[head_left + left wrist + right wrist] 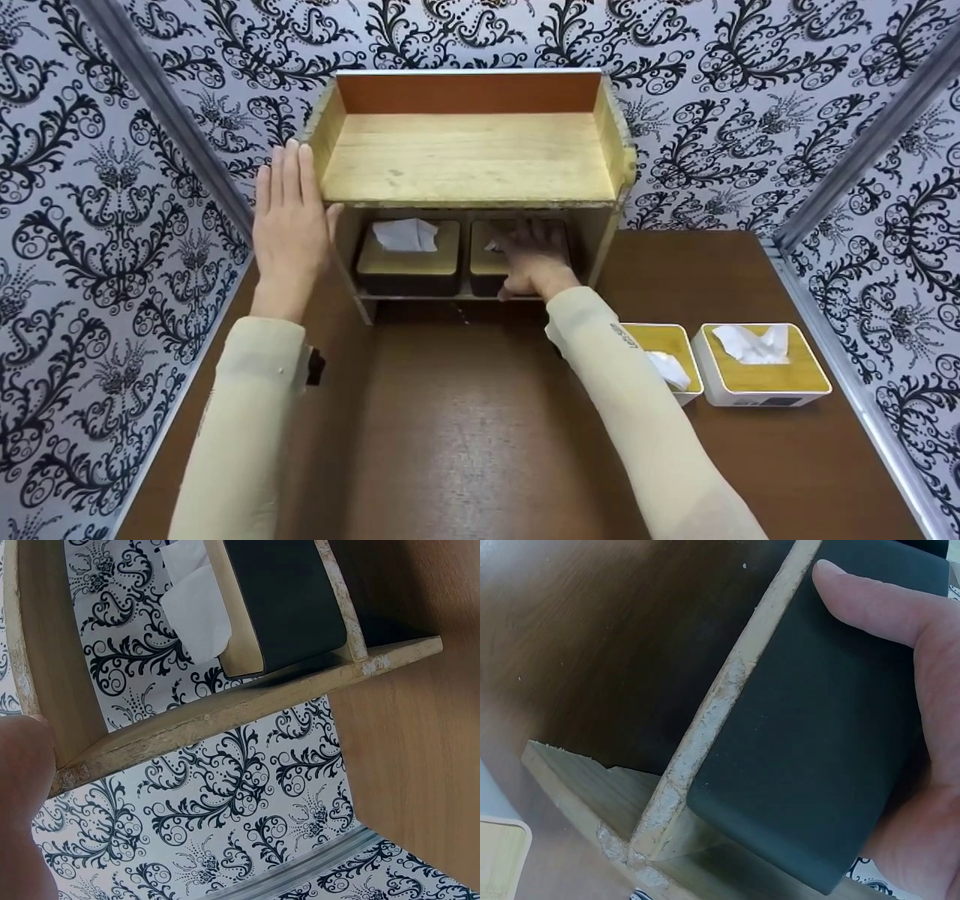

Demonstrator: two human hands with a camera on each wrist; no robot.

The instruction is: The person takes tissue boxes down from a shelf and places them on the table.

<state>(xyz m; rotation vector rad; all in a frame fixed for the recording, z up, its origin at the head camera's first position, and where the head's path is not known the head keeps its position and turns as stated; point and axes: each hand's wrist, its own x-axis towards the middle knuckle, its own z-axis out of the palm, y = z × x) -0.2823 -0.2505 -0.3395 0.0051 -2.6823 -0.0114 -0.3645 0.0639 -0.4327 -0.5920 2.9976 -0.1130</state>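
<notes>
A wooden shelf unit [469, 161] stands at the back of the table. My left hand [291, 217] lies against its left side with fingers straight; the thumb rests at the front edge of the upper board. In the lower compartment sit two dark tissue boxes with wooden lids, the left one [409, 274] untouched. My right hand [534, 259] is spread over the right box [487, 264], and in the right wrist view its thumb [870, 604] lies on the dark front face of that box [802, 727].
Two white tissue boxes with wooden lids, one [664, 339] partly behind my right sleeve and one [772, 379] farther right, stand on the brown table [450, 420]. Patterned walls [750, 97] with metal frame bars surround the table.
</notes>
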